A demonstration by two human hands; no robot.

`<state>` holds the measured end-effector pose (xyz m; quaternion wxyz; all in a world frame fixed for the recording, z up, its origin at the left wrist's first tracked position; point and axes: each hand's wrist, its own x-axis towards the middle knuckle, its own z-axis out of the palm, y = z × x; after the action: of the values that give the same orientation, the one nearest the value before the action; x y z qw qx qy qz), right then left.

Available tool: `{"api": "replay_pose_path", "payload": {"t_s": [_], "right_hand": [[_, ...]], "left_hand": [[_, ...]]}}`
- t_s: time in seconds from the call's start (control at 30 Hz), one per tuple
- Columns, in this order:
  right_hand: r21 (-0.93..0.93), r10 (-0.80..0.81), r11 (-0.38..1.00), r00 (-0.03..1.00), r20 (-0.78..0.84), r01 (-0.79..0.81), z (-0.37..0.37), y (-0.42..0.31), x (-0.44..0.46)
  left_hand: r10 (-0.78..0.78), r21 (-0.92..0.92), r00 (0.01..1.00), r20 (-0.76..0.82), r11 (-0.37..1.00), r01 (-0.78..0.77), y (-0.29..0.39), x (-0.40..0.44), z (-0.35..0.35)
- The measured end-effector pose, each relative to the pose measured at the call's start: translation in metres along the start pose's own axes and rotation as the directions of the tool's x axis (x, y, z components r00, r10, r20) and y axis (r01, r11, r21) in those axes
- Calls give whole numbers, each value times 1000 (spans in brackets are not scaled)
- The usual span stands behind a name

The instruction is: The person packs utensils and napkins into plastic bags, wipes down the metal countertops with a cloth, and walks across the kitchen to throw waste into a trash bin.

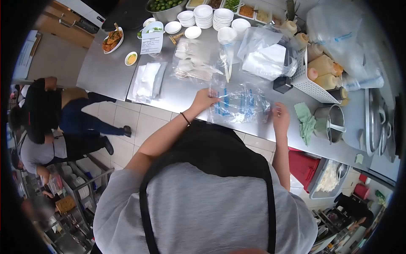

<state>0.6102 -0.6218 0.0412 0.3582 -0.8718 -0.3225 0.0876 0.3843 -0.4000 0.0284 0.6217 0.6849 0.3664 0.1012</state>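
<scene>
Nearest to the head camera are a grey shirt [207,203] and a black apron [192,146]. Around two o'clock from the picture's middle, a clear plastic bag [239,106] with blue print lies on the metal surface [103,70]. At twelve o'clock, the left hand [206,98] has a narrow grip, pinching the bag's left edge; at three o'clock, the right hand [280,115] is curled beside its right edge (whether it holds plastic, I cannot tell). So far the bag is spread flat, and I see nothing inside; a white fork [223,58], near half past twelve, remains outside.
</scene>
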Motion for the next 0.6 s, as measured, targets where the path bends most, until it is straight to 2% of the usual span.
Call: {"api": "replay_pose_path", "payload": {"t_s": [0.03,0.1,0.13,0.2,0.23,0.3,0.33,0.4,0.43,0.47,0.5,0.53,0.57,0.6], "right_hand": [[5,1,1000,1000,8,-1,-6,-5,0],[-69,-196,980,975,-107,189,-14,-16,-5],[-66,-193,980,976,-102,187,-12,-22,-8],[-89,-480,875,877,-19,476,-6,-35,-10],[-84,-481,874,876,-20,478,-1,-32,-12],[-77,-506,841,828,241,536,12,-19,-15],[-65,-460,872,859,224,484,10,-15,-12],[-148,-299,939,949,96,311,-11,-2,-3],[-197,-192,962,981,12,190,-25,11,4],[-235,-85,970,993,-80,65,-41,27,11],[-358,-86,933,984,-154,26,-59,47,18],[-471,-97,882,969,-228,-23,-74,63,24],[-473,-94,880,966,-239,-31,-86,72,27],[-495,7,857,962,-274,-147,-96,81,28]], "left_hand": [[-7,2,1000,-5,1000,7,-3,2,1],[83,167,995,49,982,-90,-9,5,1],[76,168,996,47,982,-83,-11,9,1],[74,263,981,179,957,-120,-14,15,0],[73,266,982,175,957,-119,-13,14,1],[142,211,986,87,965,-157,-8,16,3],[149,213,984,93,963,-166,-2,16,2],[176,474,984,7,866,-158,7,12,-4],[179,470,984,17,867,-166,7,9,-7],[164,392,985,-49,910,-132,7,4,-12],[145,309,983,-113,945,-104,6,1,-19],[153,308,983,-104,945,-115,5,-3,-26],[196,323,970,-141,936,-141,4,-9,-33],[238,339,955,-175,926,-168,3,-13,-41]]}}
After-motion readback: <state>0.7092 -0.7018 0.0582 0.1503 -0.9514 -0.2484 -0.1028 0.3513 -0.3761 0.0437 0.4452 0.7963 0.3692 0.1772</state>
